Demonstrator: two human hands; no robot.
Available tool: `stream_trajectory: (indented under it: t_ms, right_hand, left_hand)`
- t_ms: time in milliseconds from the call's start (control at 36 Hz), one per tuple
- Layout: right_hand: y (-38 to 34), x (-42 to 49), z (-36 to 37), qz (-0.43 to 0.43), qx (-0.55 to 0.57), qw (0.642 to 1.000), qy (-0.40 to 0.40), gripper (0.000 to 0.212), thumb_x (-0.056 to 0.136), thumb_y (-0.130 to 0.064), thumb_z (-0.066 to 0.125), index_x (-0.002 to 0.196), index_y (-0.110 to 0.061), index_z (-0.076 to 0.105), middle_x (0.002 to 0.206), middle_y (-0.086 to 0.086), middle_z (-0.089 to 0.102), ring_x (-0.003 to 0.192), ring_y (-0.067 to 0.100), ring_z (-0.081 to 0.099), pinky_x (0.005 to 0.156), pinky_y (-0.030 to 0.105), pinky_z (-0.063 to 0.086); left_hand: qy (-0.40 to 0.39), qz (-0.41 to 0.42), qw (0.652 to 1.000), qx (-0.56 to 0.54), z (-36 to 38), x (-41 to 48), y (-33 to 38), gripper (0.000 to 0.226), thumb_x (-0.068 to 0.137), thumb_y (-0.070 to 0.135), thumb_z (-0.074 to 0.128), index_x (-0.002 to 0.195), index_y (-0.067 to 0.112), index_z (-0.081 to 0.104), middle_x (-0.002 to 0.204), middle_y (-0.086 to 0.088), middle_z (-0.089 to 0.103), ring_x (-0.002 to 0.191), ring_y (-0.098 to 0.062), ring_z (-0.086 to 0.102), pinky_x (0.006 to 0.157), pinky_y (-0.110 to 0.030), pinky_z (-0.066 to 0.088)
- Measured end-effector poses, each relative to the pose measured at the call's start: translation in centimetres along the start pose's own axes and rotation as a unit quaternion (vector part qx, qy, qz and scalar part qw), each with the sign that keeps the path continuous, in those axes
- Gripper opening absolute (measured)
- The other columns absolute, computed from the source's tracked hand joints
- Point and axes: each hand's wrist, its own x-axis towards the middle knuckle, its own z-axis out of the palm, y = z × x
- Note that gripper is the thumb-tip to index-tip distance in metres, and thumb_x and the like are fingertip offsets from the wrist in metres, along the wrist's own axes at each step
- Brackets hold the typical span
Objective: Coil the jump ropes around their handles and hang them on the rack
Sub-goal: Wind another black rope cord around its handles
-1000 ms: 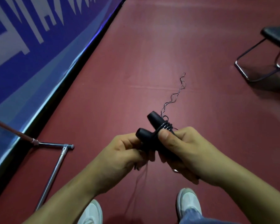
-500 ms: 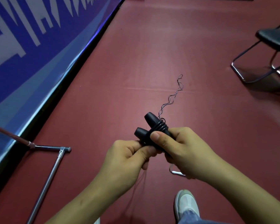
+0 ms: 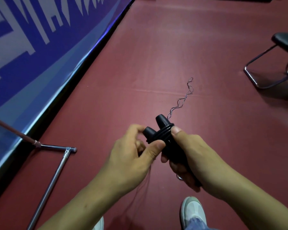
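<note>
Two black jump rope handles (image 3: 163, 128) are held side by side in front of me, their tapered ends pointing up and left. My right hand (image 3: 188, 156) grips both handles, thumb pressed on several turns of thin black rope wound around them. My left hand (image 3: 131, 155) pinches the rope at the handles' left side between thumb and fingers. The loose rope (image 3: 181, 101) trails away in a twisted double strand over the red floor, and another thin strand hangs down below my left hand.
A metal rack base (image 3: 56, 170) with a crossbar stands at the lower left, beside a blue and white wall banner (image 3: 32, 47). A black chair with a metal frame (image 3: 276, 63) is at the far right. My white shoes (image 3: 193, 211) show at the bottom.
My left hand has shifted up along the handles' left side, bringing the rope round them. The handles sit slightly higher and the loose strand on the floor looks shorter.
</note>
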Motion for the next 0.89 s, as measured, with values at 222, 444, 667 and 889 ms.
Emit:
stream_trajectory:
  t_ms: [222, 444, 667, 889]
  right_hand:
    - [-0.2, -0.4, 0.1, 0.001, 0.040, 0.998, -0.046, 0.072, 0.097, -0.063, 0.030, 0.080, -0.002, 0.064, 0.051, 0.006, 0.039, 0.035, 0.016, 0.029, 0.037, 0.019, 0.030]
    - [-0.8, -0.4, 0.4, 0.014, 0.004, 1.000, -0.026, 0.075, 0.091, -0.073, 0.029, 0.071, -0.009, 0.062, 0.053, 0.010, 0.040, 0.036, 0.018, 0.029, 0.036, 0.019, 0.029]
    - [-1.1, -0.3, 1.4, 0.036, 0.041, 0.998, -0.027, 0.076, 0.088, -0.078, 0.027, 0.067, -0.012, 0.059, 0.048, 0.006, 0.039, 0.032, 0.015, 0.024, 0.038, 0.016, 0.026]
    - [-0.9, -0.5, 2.7, 0.043, 0.063, 0.995, -0.058, 0.078, 0.087, -0.082, 0.026, 0.052, -0.018, 0.054, 0.046, 0.004, 0.034, 0.032, 0.016, 0.023, 0.038, 0.018, 0.026]
  left_hand:
    - [0.003, 0.103, 0.994, 0.036, -1.1, 0.0, -1.0, 0.056, 0.081, 0.051, 0.069, 0.134, 0.043, 0.054, 0.077, -0.001, 0.068, 0.068, -0.018, 0.065, 0.069, -0.037, 0.052]
    - [0.047, 0.127, 0.991, 0.014, -0.4, -0.6, -0.3, 0.047, 0.090, 0.027, 0.065, 0.136, 0.017, 0.060, 0.072, -0.001, 0.057, 0.063, -0.016, 0.055, 0.060, -0.025, 0.046]
    - [0.044, 0.121, 0.992, -0.015, -0.9, -0.2, -0.3, 0.041, 0.094, 0.037, 0.061, 0.134, 0.032, 0.058, 0.082, 0.001, 0.070, 0.071, -0.020, 0.065, 0.069, -0.035, 0.052]
    - [0.024, 0.098, 0.995, -0.012, -0.8, -0.4, 0.5, 0.064, 0.085, 0.060, 0.064, 0.140, 0.038, 0.040, 0.080, 0.022, 0.062, 0.063, 0.001, 0.062, 0.058, -0.007, 0.042]
